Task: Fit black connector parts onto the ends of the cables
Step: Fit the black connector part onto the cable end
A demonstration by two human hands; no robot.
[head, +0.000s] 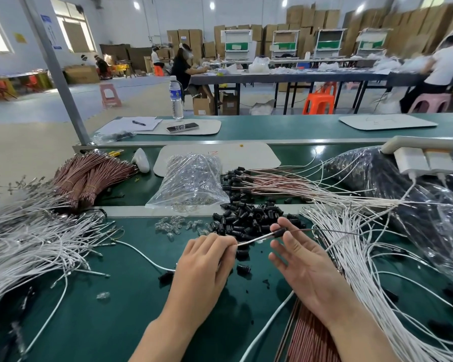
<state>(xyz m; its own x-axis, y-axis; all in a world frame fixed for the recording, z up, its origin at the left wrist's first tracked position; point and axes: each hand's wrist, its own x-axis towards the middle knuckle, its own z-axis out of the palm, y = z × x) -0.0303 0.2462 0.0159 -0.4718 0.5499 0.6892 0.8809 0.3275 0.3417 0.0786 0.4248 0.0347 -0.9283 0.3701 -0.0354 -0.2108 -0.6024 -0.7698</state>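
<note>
My left hand (207, 259) pinches a thin cable (254, 240) near its end. My right hand (301, 262) holds a black connector part (279, 233) between thumb and forefinger, its other fingers spread. The cable enters the part from the left, and a dark wire runs out of it to the right. Just behind my hands, a heap of loose black connector parts (249, 218) lies on the green bench (110, 317). White cables (32, 239) are piled at the left, and more white cables (356, 246) fan out at the right.
A clear bag (191, 178) and small clear parts (173, 226) sit behind my hands. Copper-coloured cable bundles (89, 173) lie at the left and under my right wrist (309, 335). Cables fitted with black parts (270, 181), dark plastic bags (403, 184) and a power strip (424, 152) fill the right.
</note>
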